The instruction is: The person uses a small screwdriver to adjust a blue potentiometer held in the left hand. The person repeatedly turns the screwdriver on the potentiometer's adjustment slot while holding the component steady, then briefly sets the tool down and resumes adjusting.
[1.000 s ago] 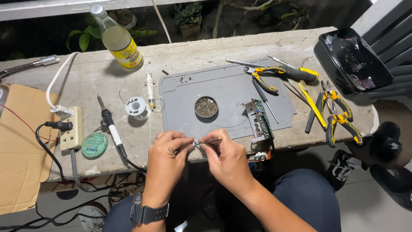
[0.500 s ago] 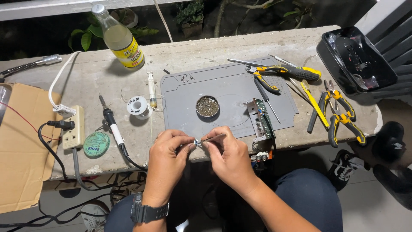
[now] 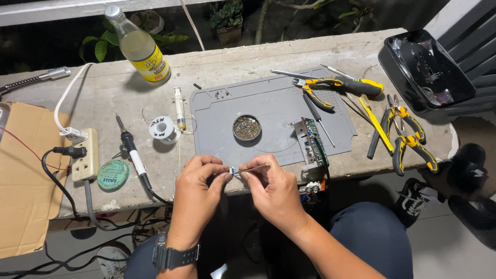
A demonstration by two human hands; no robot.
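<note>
**Bare Arms, Black Watch, Dark Trousers**

Both forearms are bare, with no sleeves in view. The left hand [image 3: 199, 183] and right hand [image 3: 274, 191] wear no gloves or rings that can be made out. A chunky black wristwatch [image 3: 173, 254] with a ridged strap circles the left wrist. Dark navy trousers [image 3: 374, 235] cover the legs.
</note>
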